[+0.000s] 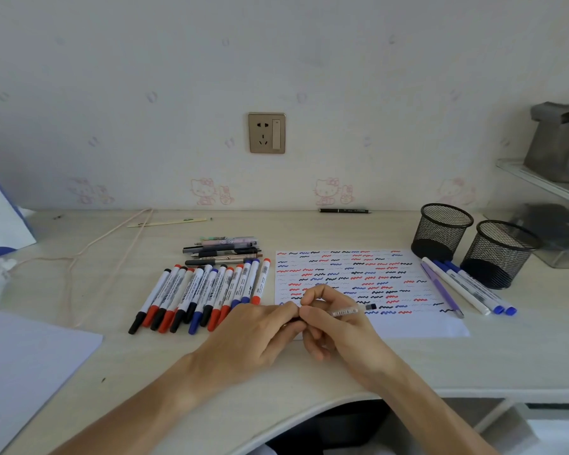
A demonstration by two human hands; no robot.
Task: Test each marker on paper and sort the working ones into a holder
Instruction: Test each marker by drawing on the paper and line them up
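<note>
A thin clear pen (350, 311) with a dark end lies across the lower left of the test paper (408, 326), held between both hands. My right hand (334, 326) grips its barrel. My left hand (260, 333) pinches the pen's near end, which is hidden under the fingers. The paper is covered with red, blue and black squiggles. A row of several capped markers (204, 297) in black, red and blue lies left of the paper. Two black mesh holders (440, 231) (500, 254) stand at the right, both looking empty.
Several pens (225, 252) are piled behind the marker row. Three blue-capped markers and a purple pen (460, 289) lie right of the paper. A black pen (344, 210) lies by the wall. A cord (79, 254) runs at the left, loose sheets (23, 366) at the front left.
</note>
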